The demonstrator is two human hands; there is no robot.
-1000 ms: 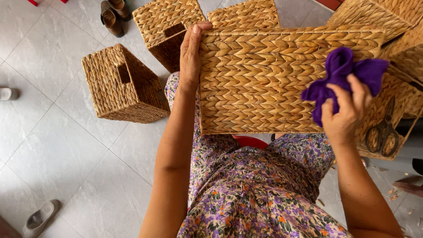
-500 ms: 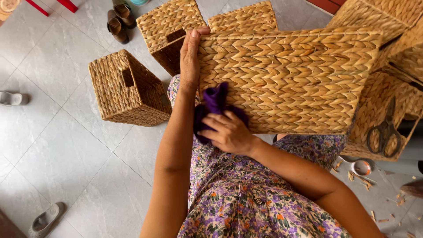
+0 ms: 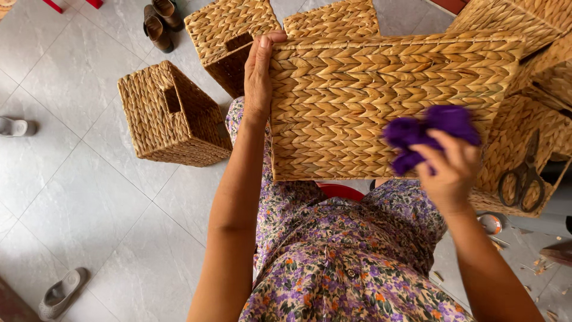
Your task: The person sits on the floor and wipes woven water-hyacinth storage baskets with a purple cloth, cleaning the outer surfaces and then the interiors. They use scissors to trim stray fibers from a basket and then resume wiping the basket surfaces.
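The right hand (image 3: pixel 450 173), at four o'clock, clutches a bunched purple cloth (image 3: pixel 428 134) against the woven basket (image 3: pixel 381 101) (tight herringbone weave, straw-coloured). The left hand (image 3: pixel 259 74), at eleven o'clock, grips the basket's left edge, holding it above the lap.
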